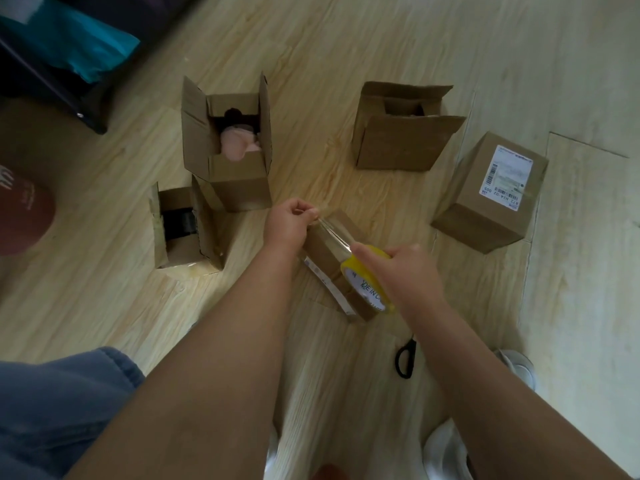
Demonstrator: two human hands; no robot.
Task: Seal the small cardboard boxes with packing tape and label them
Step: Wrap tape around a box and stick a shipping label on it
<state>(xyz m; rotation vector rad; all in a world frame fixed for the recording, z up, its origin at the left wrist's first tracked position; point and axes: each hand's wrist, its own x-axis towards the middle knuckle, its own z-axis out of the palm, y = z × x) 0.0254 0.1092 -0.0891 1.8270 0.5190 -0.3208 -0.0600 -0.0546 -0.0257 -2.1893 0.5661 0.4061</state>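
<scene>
Box in work: a small closed brown cardboard box point(332, 258) lies on the pale wood-grain floor point(346, 46), in the middle of it, just in front of the person; a white printed strip shows on its near-left face.
Its axis: the long axis runs from the far left to the near right, the same way as the tape stretched over its top.
Tape: a yellow-sided roll of clear packing tape point(367, 280) sits at the box's near-right end; a clear strip runs from it up to the far-left end.
Left hand point(289, 221): fingers pinched tight on the free end of the strip at the box's far end.
Right hand point(408, 275): fingers curled round the roll, gripping it, forefinger laid along the strip.
Open boxes: a tall open cardboard box with something pink inside point(228, 143) stands beyond the left hand; a lower open box with a dark thing inside point(183, 226) is to its near left; a third open box point(401, 128) stands toward the far right.
Labelled box: a closed cardboard box with a white barcode label point(491, 192) lies tilted to the right, apart from the hands.
Scissors: black-handled scissors point(406, 358) lie on the floor under the right forearm.
</scene>
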